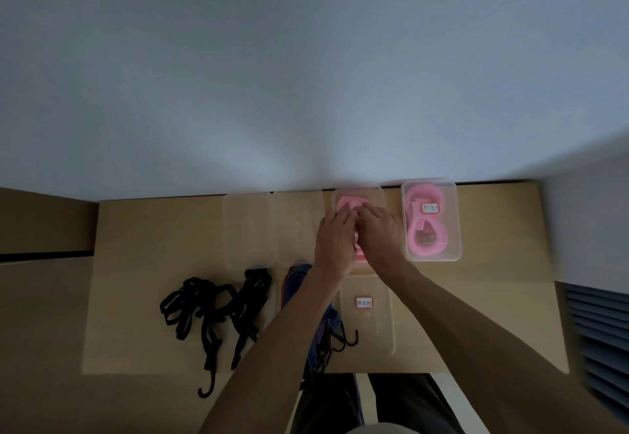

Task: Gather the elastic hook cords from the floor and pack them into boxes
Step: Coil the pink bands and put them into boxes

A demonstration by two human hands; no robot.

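Left hand: the left hand point(335, 243) reached into the open clear box point(377, 195), fingers bent down onto the pink cord point(347, 202); whether it pinched the cord or only pressed on it could not be told.
Right hand: the right hand point(381, 232) lay just beside the left, over the same box, fingertips touching the pink cord; its grasp could not be told either.
Pink cord: it sat inside the open box, its far loop showing beyond the fingertips, the rest hidden under both hands.
Closed box: a lidded clear box point(431, 220) stood just right of the hands, holding coiled pink cords and bearing a small label.
Loose lid: a clear lid point(369, 318) with a label lay below the open box, under the right forearm.
Empty boxes: two clear boxes point(250, 229) stood left of the hands, against the wall.
Black cords: a tangle of black hook cords point(211, 311) lay on the floor, left of the left forearm, well apart from the hands.
Striped cords: blue-and-red striped cords point(299, 278) with dark hooks lay partly hidden beneath the left forearm.
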